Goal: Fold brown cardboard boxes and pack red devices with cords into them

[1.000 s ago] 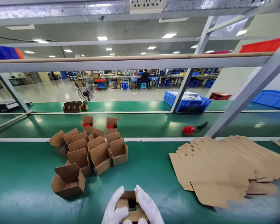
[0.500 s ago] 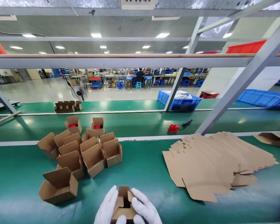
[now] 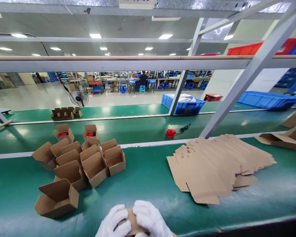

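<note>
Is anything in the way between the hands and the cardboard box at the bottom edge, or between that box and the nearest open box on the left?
Nothing visible: the left hand and right hand are directly on the cardboard box, and only green surface shows between it and the nearest open box.

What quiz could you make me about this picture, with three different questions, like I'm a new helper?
1. What is held between the left grip and the right grip, both in white gloves?
2. True or false: the flat cardboard pile lies to the right of the open boxes.
3. What colour is the crate with pale stuff inside? a) yellow b) blue c) green

Key:
1. A piece of brown cardboard.
2. True.
3. b) blue.
</note>
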